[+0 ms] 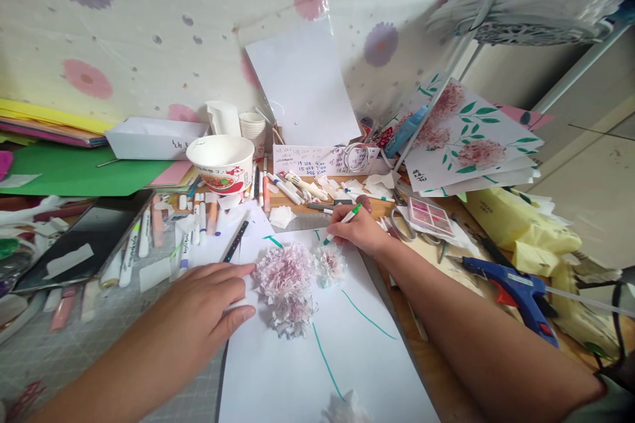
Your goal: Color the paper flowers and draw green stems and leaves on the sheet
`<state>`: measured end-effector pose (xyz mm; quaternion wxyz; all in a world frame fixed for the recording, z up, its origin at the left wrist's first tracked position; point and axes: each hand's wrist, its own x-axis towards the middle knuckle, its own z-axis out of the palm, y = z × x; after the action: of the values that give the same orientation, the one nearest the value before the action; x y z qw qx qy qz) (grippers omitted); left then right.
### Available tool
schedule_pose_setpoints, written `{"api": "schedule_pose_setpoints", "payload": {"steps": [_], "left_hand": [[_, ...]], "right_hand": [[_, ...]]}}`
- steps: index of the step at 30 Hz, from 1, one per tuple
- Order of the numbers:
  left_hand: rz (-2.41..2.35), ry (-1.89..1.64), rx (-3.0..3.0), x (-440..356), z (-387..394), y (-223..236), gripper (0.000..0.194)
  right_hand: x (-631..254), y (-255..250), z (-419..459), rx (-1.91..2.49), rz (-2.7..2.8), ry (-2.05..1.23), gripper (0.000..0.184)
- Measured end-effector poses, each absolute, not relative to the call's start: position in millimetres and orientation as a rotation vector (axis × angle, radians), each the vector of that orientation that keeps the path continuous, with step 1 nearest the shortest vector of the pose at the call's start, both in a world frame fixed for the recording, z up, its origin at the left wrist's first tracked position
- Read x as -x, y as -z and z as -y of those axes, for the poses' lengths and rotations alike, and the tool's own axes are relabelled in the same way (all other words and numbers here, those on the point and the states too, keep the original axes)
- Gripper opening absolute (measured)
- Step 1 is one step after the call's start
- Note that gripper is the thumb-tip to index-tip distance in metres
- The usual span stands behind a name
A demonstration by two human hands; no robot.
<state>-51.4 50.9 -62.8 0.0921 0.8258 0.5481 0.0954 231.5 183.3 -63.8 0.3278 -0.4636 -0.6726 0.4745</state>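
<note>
My right hand [358, 231] grips a green marker [351, 213], its tip down near the top edge of a white paper sheet [278, 377]. Pinkish-white ruffled paper flowers [285, 274] sit on the sheet, with a smaller one [330, 263] just below the marker tip. Green stem lines [325, 358] run across the paper, and another flower is partly cut off at the bottom. My left hand [218, 297] lies flat with fingers stretched out at the sheet's left edge, its index fingertip beside the large flower.
A blue glue gun [516, 287] lies on the right. Behind the sheet stand a paper bowl [221, 162] and several loose markers [285, 188]. Finished flower pictures [471, 139] lean at the right back. A dark tablet-like panel [86, 238] rests at the left.
</note>
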Motion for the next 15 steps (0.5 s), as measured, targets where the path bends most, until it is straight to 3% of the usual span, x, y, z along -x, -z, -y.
{"api": "schedule_pose_setpoints", "payload": {"steps": [15], "left_hand": [[-1.611, -0.260, -2.457, 49.8, -53.8, 58.6, 0.045]], "right_hand": [[-229.2, 60.1, -182.8, 1.147, 1.670, -1.273, 0.011]]}}
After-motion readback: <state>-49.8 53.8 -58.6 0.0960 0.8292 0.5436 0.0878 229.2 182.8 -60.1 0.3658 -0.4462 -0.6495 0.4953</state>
